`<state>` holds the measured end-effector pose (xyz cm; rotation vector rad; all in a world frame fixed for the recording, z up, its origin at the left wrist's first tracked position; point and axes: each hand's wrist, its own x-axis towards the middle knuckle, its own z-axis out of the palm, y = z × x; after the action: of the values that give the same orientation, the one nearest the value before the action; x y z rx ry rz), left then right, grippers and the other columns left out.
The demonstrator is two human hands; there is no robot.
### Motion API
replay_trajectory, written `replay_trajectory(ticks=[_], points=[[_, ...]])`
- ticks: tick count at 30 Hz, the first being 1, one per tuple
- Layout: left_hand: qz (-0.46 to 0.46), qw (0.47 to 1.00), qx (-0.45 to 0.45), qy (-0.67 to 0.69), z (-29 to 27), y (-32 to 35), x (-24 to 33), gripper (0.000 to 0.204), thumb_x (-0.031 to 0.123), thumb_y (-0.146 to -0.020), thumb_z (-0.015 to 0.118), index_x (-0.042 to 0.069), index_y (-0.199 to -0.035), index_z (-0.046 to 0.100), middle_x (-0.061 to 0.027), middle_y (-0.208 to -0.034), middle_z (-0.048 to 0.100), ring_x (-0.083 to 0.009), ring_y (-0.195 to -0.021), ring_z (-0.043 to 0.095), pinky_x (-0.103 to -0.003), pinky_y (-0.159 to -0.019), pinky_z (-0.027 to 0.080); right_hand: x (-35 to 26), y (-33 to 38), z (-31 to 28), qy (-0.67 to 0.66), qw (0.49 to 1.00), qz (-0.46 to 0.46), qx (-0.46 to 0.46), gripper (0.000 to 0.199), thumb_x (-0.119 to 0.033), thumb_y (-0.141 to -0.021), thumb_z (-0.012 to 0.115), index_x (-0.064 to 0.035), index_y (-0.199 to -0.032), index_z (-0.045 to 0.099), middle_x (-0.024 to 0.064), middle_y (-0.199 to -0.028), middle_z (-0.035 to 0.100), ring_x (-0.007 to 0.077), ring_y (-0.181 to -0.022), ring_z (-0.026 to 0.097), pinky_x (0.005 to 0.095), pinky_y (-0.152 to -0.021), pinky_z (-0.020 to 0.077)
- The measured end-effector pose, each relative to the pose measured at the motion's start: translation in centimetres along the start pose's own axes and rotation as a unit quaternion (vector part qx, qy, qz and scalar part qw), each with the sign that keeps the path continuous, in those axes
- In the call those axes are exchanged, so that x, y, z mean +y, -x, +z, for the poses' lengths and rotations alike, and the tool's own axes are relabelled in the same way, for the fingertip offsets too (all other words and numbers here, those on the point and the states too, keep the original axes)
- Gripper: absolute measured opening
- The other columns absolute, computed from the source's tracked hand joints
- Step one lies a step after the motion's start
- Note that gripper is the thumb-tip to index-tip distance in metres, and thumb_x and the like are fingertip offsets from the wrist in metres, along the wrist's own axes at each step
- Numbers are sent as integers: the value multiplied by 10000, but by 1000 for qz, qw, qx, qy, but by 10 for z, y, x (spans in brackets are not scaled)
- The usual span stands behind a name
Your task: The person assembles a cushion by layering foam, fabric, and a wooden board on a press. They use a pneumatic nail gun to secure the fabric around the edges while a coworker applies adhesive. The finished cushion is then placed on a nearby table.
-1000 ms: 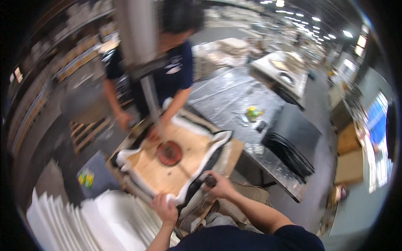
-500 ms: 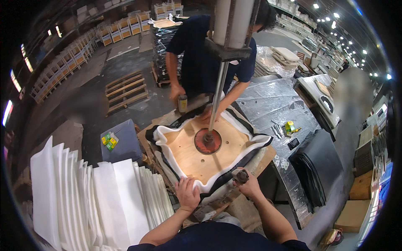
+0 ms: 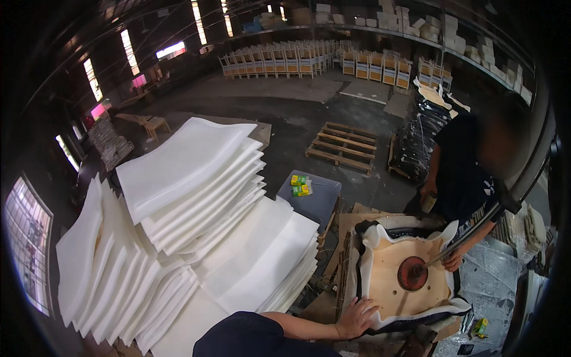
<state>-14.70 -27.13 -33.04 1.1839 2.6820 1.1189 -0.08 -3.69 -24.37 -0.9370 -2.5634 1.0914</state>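
My left hand (image 3: 357, 318) lies with its fingers spread on the near-left edge of a wooden seat panel (image 3: 380, 279), touching the white padding (image 3: 366, 241) folded over its rim. Black cover fabric (image 3: 355, 271) shows around the padding. A round red press plate (image 3: 413, 273) on a metal rod bears down on the panel's middle. At the lower edge, a dark hand tool (image 3: 421, 336) is partly visible near the panel's near side; my right hand is out of view. Across the panel, a person holds a hand tool (image 3: 428, 202) and rests the other hand (image 3: 454, 260) by the panel's edge.
Stacks of white padding sheets (image 3: 190, 172) fill the left side. A grey-topped stand (image 3: 318, 199) carries yellow-green boxes (image 3: 301, 185). Beyond are a wooden pallet (image 3: 342, 146), a black-wrapped stack (image 3: 422, 134) and rows of chairs (image 3: 279, 59). A plastic-covered table (image 3: 488, 285) stands at right.
My view has swung left, so the panel now appears at lower right. My right hand, earlier seen gripping the dark tool, has left the picture. My left hand still rests on the panel's edge.
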Motion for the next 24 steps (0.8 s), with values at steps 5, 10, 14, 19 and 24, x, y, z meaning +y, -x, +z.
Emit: replay_trajectory(ticks=[5, 10, 14, 19, 24], points=[[76, 987, -54, 133, -11, 3, -4, 805, 317, -992, 701, 129, -1697, 361, -256, -1694, 300, -461, -1583, 307, -666, -1270, 251, -5, 18, -6, -88, 996, -31, -7, 329, -96, -1034, 599, -8, -1318, 739, 198, -1396, 725, 387, -1275, 693, 520, -1160, 499], [211, 961, -176, -15, -65, -18, -65, 912, 420, -934, 778, 177, -1704, 353, -199, -1705, 344, -410, -1631, 267, -712, -1281, 195, 18, 62, -5, -142, 975, -171, -4, 327, -75, -1039, 586, -8, -1318, 744, 183, -1395, 730, 384, -1276, 695, 523, -1159, 498], [214, 954, -172, -120, -58, -4, -93, 816, 348, -810, 846, 189, -1555, 556, -110, -1646, 454, -419, -1623, 281, -741, -1265, 197, -39, 98, 0, -364, 920, 75, -127, 734, -67, -851, 870, 9, -1517, 572, 49, -1169, 742, 143, -935, 699, 303, -780, 592], [199, 966, -123, -111, -12, -11, -40, 601, 192, -842, 768, 135, -1428, 645, -114, -1508, 543, -412, -1523, 428, -711, -1280, 207, -32, 123, 26, -295, 936, 93, -169, 730, -70, -877, 901, -48, -1534, 585, 75, -1298, 742, 156, -1179, 679, 323, -1034, 536], [249, 953, -166, -42, 3, -11, 8, 488, 199, -889, 718, 123, -1370, 704, -124, -1408, 636, -345, -1429, 544, -710, -1287, 196, -12, 138, 36, -198, 965, 145, -95, 681, -90, -899, 885, -59, -1521, 608, 64, -1184, 763, 143, -1040, 700, 329, -943, 571]])
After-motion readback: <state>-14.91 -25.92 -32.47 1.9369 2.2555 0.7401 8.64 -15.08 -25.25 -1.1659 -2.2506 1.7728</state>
